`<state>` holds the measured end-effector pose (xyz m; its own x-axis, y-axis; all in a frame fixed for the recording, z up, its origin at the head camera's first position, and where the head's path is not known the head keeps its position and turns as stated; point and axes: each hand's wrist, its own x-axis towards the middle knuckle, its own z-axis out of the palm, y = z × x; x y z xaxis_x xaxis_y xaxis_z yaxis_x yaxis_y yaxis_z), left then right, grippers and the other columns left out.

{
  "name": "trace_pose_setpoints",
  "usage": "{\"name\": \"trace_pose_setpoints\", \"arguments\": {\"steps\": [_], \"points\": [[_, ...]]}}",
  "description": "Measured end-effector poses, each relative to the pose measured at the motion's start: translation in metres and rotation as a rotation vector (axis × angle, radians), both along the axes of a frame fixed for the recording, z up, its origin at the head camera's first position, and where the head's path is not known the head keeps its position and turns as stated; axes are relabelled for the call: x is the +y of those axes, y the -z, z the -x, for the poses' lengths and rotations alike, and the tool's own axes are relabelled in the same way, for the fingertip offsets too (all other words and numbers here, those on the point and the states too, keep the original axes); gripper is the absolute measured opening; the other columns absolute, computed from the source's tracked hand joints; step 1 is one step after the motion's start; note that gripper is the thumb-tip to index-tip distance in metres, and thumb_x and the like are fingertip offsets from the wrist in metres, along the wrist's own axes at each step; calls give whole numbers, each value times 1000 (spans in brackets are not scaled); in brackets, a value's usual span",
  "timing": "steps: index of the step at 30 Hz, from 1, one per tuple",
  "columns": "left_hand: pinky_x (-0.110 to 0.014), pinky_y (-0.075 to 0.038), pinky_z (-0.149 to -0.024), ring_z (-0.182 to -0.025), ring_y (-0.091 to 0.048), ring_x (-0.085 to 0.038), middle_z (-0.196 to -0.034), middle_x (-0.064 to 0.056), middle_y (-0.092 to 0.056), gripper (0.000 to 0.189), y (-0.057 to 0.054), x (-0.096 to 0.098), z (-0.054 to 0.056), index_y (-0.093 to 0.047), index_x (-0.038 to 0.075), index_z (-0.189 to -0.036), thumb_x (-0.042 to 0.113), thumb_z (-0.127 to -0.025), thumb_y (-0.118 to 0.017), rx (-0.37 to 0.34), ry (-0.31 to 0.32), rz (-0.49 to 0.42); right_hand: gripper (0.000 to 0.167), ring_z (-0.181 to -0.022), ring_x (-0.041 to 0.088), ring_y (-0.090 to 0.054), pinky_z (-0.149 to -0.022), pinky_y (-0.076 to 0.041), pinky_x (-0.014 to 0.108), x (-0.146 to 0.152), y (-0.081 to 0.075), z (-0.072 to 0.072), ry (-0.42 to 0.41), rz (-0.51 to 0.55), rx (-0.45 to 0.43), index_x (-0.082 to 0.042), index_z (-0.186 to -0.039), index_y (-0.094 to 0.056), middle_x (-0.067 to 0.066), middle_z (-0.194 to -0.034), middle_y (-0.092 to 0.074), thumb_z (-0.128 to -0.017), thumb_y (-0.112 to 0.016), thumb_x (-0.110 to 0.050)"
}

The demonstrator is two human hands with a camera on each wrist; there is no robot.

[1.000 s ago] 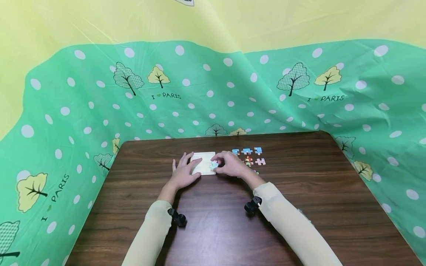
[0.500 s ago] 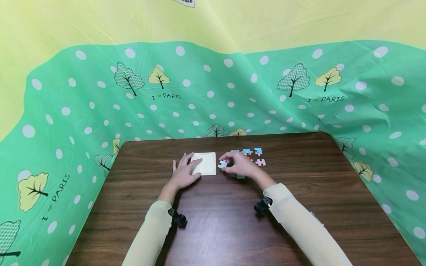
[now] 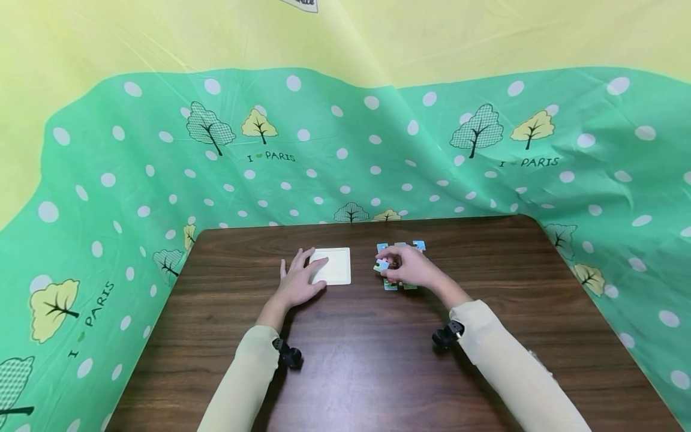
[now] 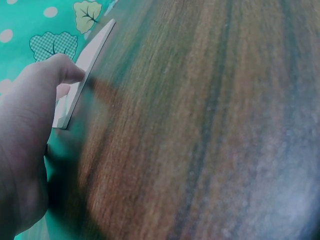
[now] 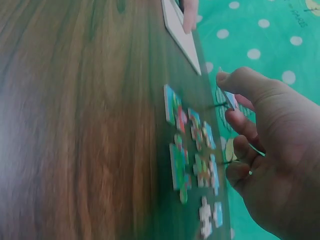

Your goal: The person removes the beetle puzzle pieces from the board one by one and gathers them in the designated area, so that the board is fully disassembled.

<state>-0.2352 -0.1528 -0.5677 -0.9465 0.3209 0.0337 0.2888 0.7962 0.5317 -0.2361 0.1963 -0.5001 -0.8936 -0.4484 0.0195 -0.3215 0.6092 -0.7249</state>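
My right hand (image 3: 414,267) pinches a light-blue jigsaw piece (image 3: 381,265) between thumb and fingertips, raised over a group of loose jigsaw pieces (image 3: 390,285). In the right wrist view the held piece (image 5: 229,99) is seen nearly edge-on, and the loose pieces (image 5: 178,167) lie on the table below it. My left hand (image 3: 298,284) rests on the left side of a shallow white puzzle tray (image 3: 339,267), fingers spread and thumb at its front edge. In the left wrist view, the thumb lies against the tray (image 4: 93,51). The right hand hides several loose pieces.
The dark wooden table (image 3: 345,372) carries the tray and the pieces near its far edge. Behind it hangs a green and yellow cloth (image 3: 372,138) with dots and trees. A black wrist camera (image 3: 448,335) sits on the right sleeve, another black camera (image 3: 288,354) on the left.
My right hand has moved right, carrying the jigsaw piece from over the tray's right side to over the loose pieces. The left hand and tray have stayed in place.
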Motion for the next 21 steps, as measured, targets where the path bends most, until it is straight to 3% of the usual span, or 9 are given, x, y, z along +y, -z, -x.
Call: {"name": "trace_pose_setpoints", "arguments": {"steps": [6,13,21], "points": [[-85,4,-135,-179,-14,-46,-188,-11,-29,70,-1,0,0,-59,30,-164,45,-96,-68,-4,2,0,34,-98,28,-65,-78,-51,28,18,3,-3,4,3,33,0,-130,-80,13,-108,-75,-96,-83,-5],[-86,4,-134,-178,-13,-47,-188,-11,-29,70,1,0,0,-59,30,-165,46,-97,-67,-4,13,-8,35,-91,19,-60,-74,-47,28,41,8,-7,23,-38,68,-5,-129,-81,11,-105,-74,-95,-87,-9],[-86,4,-134,-178,-15,-47,-187,-12,-31,70,0,-1,0,-61,30,-163,48,-96,-68,0,9,-14,36,-96,21,-59,-80,-47,32,65,11,-14,54,-78,56,-6,-132,-80,12,-111,-71,-97,-83,-10]]}}
